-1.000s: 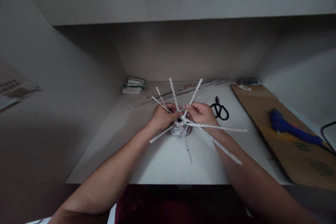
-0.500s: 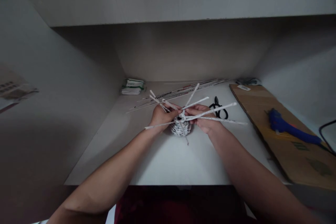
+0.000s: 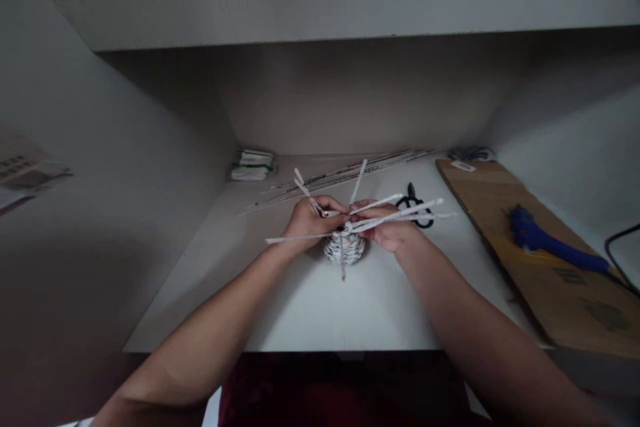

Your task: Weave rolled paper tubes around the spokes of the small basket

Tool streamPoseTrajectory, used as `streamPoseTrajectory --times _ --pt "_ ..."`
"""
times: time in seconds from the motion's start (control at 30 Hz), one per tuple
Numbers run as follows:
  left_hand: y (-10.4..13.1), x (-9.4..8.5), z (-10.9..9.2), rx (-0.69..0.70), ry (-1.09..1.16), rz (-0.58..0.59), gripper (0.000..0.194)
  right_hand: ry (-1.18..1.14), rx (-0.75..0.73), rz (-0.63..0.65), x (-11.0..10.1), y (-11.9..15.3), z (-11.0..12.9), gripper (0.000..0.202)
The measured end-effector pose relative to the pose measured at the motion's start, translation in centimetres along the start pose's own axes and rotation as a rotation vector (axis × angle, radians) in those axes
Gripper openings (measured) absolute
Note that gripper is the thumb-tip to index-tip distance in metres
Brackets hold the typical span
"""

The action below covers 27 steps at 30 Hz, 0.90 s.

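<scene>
A small round basket (image 3: 343,250), woven from rolled paper strips, sits on the white surface between my hands. Several loose paper strips (image 3: 416,207) stick out from its top in all directions. My left hand (image 3: 313,221) is closed at the left of the rim, thumb and fingers pinching a strip there. My right hand (image 3: 385,225) pinches at the right of the rim, strips passing over its fingers. The fingertips of both hands nearly meet above the opening. Exactly which strip each hand grips is partly hidden.
Black-handled scissors (image 3: 415,205) lie just beyond my right hand. Long thin paper rods (image 3: 345,175) lie behind, near a white-and-green packet (image 3: 253,165). At right, a blue glue gun (image 3: 555,247) rests on a cardboard sheet (image 3: 480,197). A shelf board (image 3: 320,0) overhangs the surface.
The basket has turned slightly, its front strip swinging left. The right-hand strips have shifted and lie closer together. Both hands remain at the rim, with their fingers slightly repositioned.
</scene>
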<state>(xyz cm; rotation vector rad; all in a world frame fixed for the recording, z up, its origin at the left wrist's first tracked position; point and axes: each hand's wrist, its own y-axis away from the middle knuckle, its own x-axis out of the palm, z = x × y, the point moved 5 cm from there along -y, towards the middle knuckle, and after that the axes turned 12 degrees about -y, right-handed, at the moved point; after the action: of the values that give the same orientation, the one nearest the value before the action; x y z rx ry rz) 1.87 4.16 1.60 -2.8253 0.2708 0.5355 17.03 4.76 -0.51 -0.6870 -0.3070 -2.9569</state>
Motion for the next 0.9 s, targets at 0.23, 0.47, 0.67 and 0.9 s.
streamPoseTrajectory --times 0.23,0.47,0.67,0.9 --pt "-0.2 -0.6 0.8 -0.024 -0.041 -0.158 0.012 -0.09 0.097 0.056 0.9 0.7 0.0 0.021" --pt "-0.2 -0.1 1.3 -0.062 0.021 -0.172 0.014 -0.051 -0.02 -0.099 1.0 0.5 -0.7 0.026" --pt "-0.3 -0.1 2.3 -0.243 0.244 -0.188 0.031 0.047 -0.139 -0.083 1.3 0.7 -0.6 0.022" --pt "-0.2 -0.2 2.2 -0.18 0.184 -0.247 0.022 0.144 -0.224 -0.059 1.5 0.9 -0.6 0.018"
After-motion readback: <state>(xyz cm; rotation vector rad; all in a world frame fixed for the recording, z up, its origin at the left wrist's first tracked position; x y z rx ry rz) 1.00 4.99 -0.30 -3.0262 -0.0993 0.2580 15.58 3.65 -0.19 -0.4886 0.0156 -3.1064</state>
